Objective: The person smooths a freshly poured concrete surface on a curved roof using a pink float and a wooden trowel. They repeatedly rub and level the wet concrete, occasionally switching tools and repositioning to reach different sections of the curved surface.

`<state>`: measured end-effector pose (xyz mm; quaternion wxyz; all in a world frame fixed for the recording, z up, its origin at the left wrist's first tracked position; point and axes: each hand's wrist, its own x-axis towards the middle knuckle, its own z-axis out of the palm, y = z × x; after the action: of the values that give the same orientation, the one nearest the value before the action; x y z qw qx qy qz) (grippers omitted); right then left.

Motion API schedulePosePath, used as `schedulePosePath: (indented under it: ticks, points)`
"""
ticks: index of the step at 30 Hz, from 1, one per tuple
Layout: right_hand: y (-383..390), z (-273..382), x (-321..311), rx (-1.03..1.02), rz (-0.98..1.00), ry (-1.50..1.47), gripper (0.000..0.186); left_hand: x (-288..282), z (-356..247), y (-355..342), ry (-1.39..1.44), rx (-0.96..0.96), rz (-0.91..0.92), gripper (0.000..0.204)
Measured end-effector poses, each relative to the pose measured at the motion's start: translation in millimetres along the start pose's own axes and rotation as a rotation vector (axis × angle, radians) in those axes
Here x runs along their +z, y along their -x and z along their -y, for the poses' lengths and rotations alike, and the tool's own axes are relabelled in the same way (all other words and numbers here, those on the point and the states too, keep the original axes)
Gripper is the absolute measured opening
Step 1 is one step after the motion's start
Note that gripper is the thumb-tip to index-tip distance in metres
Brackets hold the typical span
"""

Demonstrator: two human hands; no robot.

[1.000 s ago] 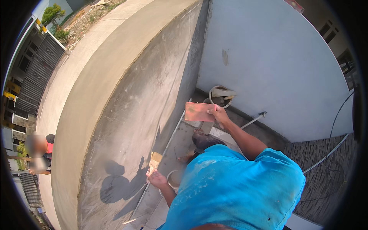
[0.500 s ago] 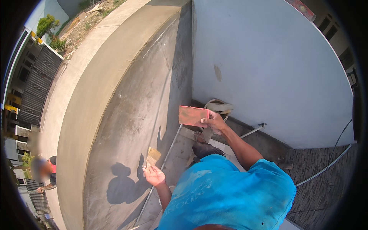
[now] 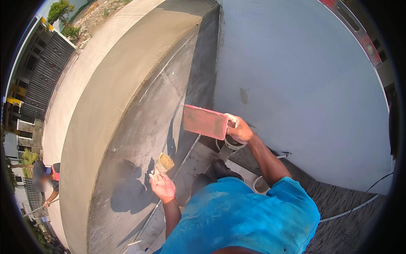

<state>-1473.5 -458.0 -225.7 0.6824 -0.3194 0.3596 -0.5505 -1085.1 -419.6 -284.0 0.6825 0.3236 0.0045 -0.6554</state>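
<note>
My right hand (image 3: 240, 129) grips a red plastering float (image 3: 206, 122) by its back; the float's flat face, smeared grey, is turned up toward me. The float is held in front of the corner between the grey cement wall (image 3: 135, 114) and the pale blue wall (image 3: 296, 76). Lower and to the left, my left hand (image 3: 163, 187) is closed around a brush (image 3: 164, 162) with straw-coloured bristles, palm facing up. The brush is near the cement wall, and its shadow falls there; whether the bristles touch the wall I cannot tell.
A bucket (image 3: 234, 143) stands in the corner below my right hand, and a smaller white container (image 3: 261, 185) sits by my feet. A pipe (image 3: 283, 155) sticks out by the blue wall. Beyond the broad wall top (image 3: 91, 122), another person (image 3: 53, 175) holds a rod.
The float has moved left and slightly up with my right hand. My left hand and the brush have shifted up-left, and the bristles have tilted. The view has turned slightly.
</note>
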Motion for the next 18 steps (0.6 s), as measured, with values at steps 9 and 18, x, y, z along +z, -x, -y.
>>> schedulePosePath:
  ticks: [9,18]
  points:
    - [-37.6,4.3,43.9,-0.236,-0.157,-0.005,0.071,5.6,-29.6,13.8,0.105,0.101,-0.009,0.016]
    - [-54.7,-22.1,86.7,-0.646,-0.206,0.1,0.046,-23.4,-93.1,60.3,0.194,0.088,-0.007,0.018]
